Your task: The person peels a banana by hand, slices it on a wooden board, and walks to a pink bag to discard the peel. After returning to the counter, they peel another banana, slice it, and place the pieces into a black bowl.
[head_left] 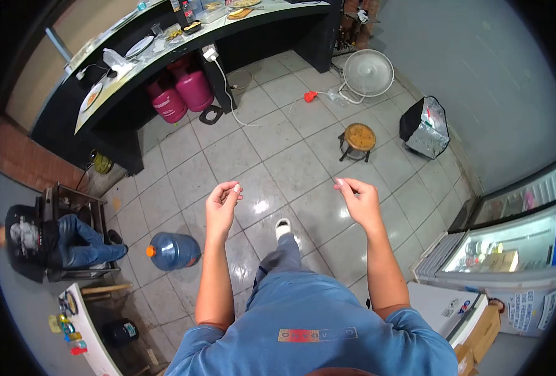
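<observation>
Both hands are raised over the tiled floor (pixel 290 156): the left hand (pixel 221 203) and right hand (pixel 359 197) each show fingers pinched, perhaps on something tiny. Farther off, 1 stool (pixel 357 138) and 2 gas cylinders (pixel 181 94) stand.

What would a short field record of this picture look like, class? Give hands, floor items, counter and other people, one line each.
left hand: left hand raised, fingers pinched, nothing visibly held
right hand: right hand raised, fingers pinched, nothing visibly held
floor items: blue water jug lying on its side; round stool; fan; two pink gas cylinders
counter: counter with plates and clutter
other people: seated person at left
</observation>
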{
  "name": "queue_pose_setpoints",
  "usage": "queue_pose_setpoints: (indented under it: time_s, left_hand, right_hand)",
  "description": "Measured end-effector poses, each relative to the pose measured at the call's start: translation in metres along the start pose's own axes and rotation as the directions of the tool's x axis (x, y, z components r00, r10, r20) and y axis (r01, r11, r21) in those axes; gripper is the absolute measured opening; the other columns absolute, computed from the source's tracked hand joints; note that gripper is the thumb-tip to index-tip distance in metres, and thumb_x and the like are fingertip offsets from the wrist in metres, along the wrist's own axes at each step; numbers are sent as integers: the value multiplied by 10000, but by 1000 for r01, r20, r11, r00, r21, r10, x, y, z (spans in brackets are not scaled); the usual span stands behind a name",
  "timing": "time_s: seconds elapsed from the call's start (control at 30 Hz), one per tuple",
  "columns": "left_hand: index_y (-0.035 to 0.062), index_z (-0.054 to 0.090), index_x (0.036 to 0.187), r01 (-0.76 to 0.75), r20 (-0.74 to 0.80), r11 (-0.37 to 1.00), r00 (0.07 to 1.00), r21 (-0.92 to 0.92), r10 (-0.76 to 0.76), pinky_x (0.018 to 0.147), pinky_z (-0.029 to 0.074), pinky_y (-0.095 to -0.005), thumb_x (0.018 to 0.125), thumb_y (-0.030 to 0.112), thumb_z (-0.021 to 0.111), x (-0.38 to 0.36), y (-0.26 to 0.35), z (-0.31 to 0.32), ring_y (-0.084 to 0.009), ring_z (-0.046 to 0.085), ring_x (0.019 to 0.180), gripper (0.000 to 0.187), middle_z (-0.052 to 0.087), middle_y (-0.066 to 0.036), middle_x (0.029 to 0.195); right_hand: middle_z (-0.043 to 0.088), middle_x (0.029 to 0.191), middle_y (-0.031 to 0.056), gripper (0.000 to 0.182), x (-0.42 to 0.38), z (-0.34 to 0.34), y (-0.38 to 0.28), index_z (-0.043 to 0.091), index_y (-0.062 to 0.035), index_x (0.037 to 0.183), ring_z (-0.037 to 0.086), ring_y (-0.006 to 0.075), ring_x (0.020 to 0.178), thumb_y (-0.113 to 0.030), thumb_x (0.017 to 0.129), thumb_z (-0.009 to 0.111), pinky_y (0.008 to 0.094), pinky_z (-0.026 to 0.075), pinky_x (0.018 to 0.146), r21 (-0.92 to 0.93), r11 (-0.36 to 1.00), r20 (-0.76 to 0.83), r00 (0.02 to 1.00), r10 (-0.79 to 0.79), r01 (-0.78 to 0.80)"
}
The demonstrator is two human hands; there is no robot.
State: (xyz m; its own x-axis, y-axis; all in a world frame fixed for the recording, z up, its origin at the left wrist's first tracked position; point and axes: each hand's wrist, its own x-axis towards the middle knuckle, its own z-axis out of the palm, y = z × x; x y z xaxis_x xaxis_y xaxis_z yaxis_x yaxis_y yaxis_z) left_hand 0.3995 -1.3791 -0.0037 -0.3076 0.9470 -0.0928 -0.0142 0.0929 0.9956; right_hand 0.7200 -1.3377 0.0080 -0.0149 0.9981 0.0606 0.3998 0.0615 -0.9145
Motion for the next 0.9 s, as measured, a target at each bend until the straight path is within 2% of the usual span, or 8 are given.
queue_pose_setpoints:
  time_s: [0.13,0.23,0.3,0.5,0.6,0.67,0.77,0.9]
  left_hand:
    - [30,646,1058,6,-58,999,998,-44,-9,699,440,-223,919,193,656,112,12,17,-86,604,808,214,674,-27,930]
    - [35,643,1054,10,-31,999,999,-30,-11,710,439,-223,921,205,656,183,36,32,-86,604,807,217,677,-25,928]
    - [35,642,1055,1,-7,1000,1000,-31,-1,712,439,-226,922,209,655,226,42,44,-86,604,807,219,679,-24,931]
    - [35,640,1062,1,35,999,999,35,-2,715,439,-236,925,218,652,355,47,77,-91,605,810,228,684,-31,946]
    - [27,640,1074,17,-5,999,1000,38,-16,721,448,-236,931,217,644,414,43,95,-94,608,813,238,677,-40,957]
    - [20,639,1084,56,-73,998,996,24,-54,725,455,-233,937,218,636,453,45,105,-97,609,814,246,666,-44,963]
    - [22,641,1084,84,-161,996,984,24,-79,736,445,-240,930,230,649,502,54,118,-107,612,829,259,679,-45,955]
    - [23,641,1085,56,-223,998,974,13,-52,740,447,-240,929,227,652,558,76,119,-106,614,831,257,677,-45,953]
  right_hand:
    - [735,879,115,188,94,15,-2,726,-9,1004,676,129,769,-140,876,682,270,528,706,-44,992,-51,991,-123,121]
    - [735,878,118,190,162,16,-19,724,11,996,671,115,770,-128,872,687,264,527,713,-4,997,-21,997,-79,79]
    - [734,870,112,199,199,17,-25,718,38,1000,668,111,764,-106,864,694,254,526,713,203,979,-27,999,20,-14]
    - [726,812,91,176,335,25,3,717,48,919,658,96,762,-120,868,700,235,512,704,322,944,40,997,64,-73]
    - [726,907,119,258,413,30,6,685,48,1052,666,124,826,-171,937,614,258,509,732,203,968,107,986,128,-148]
    - [704,1048,148,324,473,33,2,605,35,1215,667,167,910,-159,983,488,279,497,787,589,792,251,968,13,-163]
    - [672,1147,161,370,554,36,-4,533,24,1306,661,198,962,-105,980,417,291,485,831,633,755,358,930,-86,-174]
    - [670,1146,158,381,652,60,-17,537,24,1305,662,213,976,-72,952,429,299,486,844,526,838,437,891,-123,-143]
